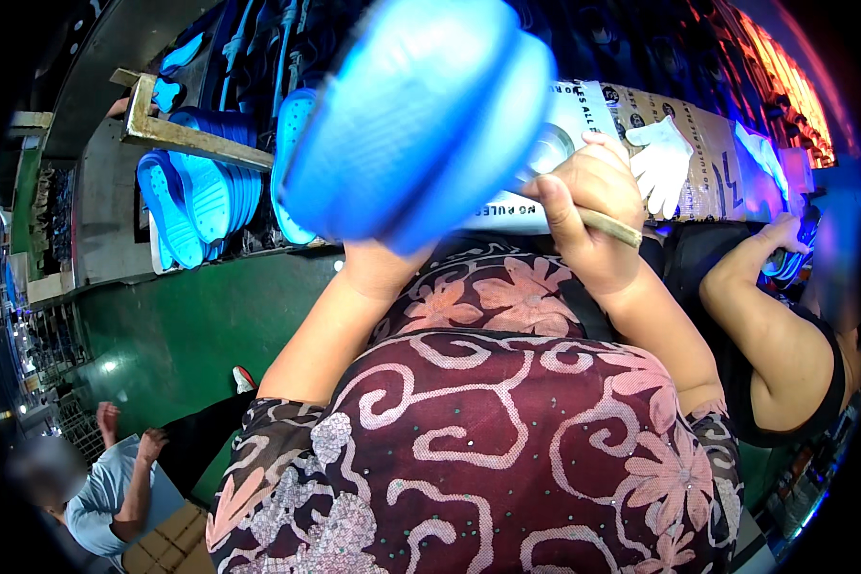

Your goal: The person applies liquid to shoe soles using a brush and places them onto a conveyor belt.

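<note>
A large blue shoe sole (416, 115) fills the upper middle of the view, close to the camera and blurred. My left hand (378, 263) is under it and mostly hidden by it, holding it up. My right hand (591, 206) is closed around a thin stick-like tool handle (614, 228), held against the right edge of the sole. Both forearms come up from my patterned maroon top.
A rack of several blue soles (196, 196) stands at the left behind a metal bar (196, 142). A cardboard-covered bench (698, 143) with a white glove (662, 163) lies ahead. Another person's arm (765, 325) works at my right; a seated person (115, 488) is lower left.
</note>
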Tool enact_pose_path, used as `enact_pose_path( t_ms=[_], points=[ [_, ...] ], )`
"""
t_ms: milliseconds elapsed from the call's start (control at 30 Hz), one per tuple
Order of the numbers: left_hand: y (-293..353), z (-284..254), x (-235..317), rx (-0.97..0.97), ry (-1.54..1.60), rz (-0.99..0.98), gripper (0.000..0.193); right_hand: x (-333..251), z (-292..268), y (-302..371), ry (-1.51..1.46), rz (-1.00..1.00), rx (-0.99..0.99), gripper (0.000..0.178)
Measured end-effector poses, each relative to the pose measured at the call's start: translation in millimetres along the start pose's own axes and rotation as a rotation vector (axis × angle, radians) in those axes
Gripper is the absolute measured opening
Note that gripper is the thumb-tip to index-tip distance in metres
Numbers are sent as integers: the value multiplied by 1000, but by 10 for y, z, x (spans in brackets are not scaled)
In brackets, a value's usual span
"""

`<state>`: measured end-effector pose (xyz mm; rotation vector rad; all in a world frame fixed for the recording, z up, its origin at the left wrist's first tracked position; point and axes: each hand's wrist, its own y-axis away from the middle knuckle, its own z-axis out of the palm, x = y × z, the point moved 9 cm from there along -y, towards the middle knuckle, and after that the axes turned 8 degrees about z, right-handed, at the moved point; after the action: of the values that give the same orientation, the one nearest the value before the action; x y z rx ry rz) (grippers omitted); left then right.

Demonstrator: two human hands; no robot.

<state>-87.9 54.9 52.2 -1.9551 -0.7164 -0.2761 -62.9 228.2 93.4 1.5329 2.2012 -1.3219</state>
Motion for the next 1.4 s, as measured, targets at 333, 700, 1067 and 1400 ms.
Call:
enact_pose_path(
  t_ms=[333, 700, 1067, 1400],
  points=[
    [-480, -130, 1, 29, 871, -758, 67, 674, -662, 309, -140, 296, 231, 20],
    [-3164, 2448, 1241, -532, 1471, -655, 51, 1156, -1256, 904, -124, 470, 353, 28],
    [-1591, 1568, 291, -470, 1029, -533, 46, 1401, -1205, 1152, -259, 560, 350, 30],
    [1261, -1370, -1372, -287, -800, -787, 54, 1452, -445, 1069, -514, 793, 229, 34]
  ],
)
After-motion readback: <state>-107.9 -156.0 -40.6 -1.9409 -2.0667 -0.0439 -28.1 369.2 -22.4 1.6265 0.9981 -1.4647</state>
